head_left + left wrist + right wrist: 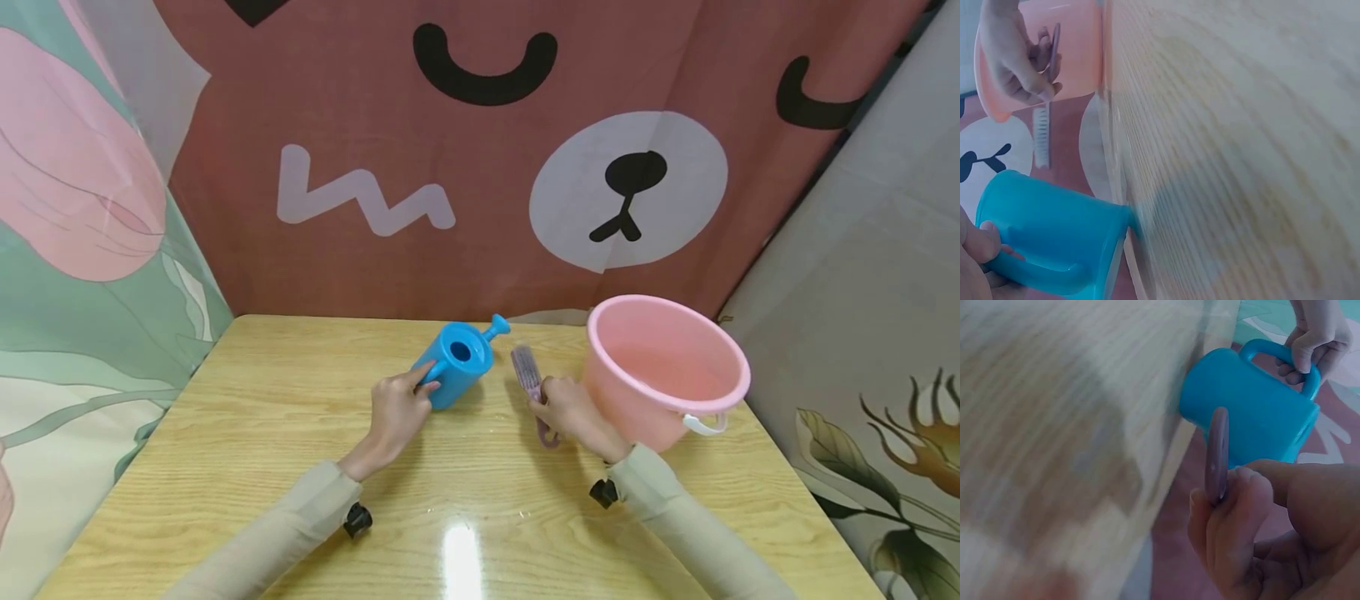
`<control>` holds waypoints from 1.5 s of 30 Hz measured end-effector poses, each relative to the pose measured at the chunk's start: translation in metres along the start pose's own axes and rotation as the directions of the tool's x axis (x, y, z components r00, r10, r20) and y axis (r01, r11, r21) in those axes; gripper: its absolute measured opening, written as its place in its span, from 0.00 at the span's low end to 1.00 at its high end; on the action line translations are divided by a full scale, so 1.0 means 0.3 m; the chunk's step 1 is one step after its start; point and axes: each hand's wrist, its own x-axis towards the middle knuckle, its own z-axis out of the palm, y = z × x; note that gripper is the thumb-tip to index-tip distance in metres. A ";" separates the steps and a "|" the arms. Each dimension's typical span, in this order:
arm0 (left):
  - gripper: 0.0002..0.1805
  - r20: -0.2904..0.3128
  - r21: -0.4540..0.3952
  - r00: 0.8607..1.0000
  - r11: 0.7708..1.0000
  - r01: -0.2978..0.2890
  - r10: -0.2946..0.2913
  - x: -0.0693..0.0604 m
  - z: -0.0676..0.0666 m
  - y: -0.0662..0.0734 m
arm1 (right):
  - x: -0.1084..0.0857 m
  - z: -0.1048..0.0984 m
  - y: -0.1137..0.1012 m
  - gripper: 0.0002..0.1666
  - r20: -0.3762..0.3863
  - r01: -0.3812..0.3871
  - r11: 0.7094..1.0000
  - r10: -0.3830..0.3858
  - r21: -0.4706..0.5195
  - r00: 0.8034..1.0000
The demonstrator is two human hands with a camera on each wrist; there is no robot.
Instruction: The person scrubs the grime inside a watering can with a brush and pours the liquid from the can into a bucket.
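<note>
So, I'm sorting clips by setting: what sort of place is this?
Probably a makeshift indoor booth: a wooden table has a bear-face curtain behind it and a flower-print curtain along its right side.

Long, plain beige sleeves (276, 532) are worn, each with a small, blocky black piece (357, 521) by its cuff (336, 492).

1 ea: wtr can (459, 379), brush (527, 369), bucket (637, 407)

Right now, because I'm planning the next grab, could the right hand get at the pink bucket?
Probably yes: the right hand is beside the pink bucket, nothing visible between them, though the purple brush it holds might hinder gripping.
</note>
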 end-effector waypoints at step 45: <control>0.11 0.094 -0.041 0.994 0.998 0.054 -0.050 0.006 -0.013 -0.003 | 0.013 0.064 0.084 0.16 0.236 -0.105 0.992 0.120 -0.077 0.964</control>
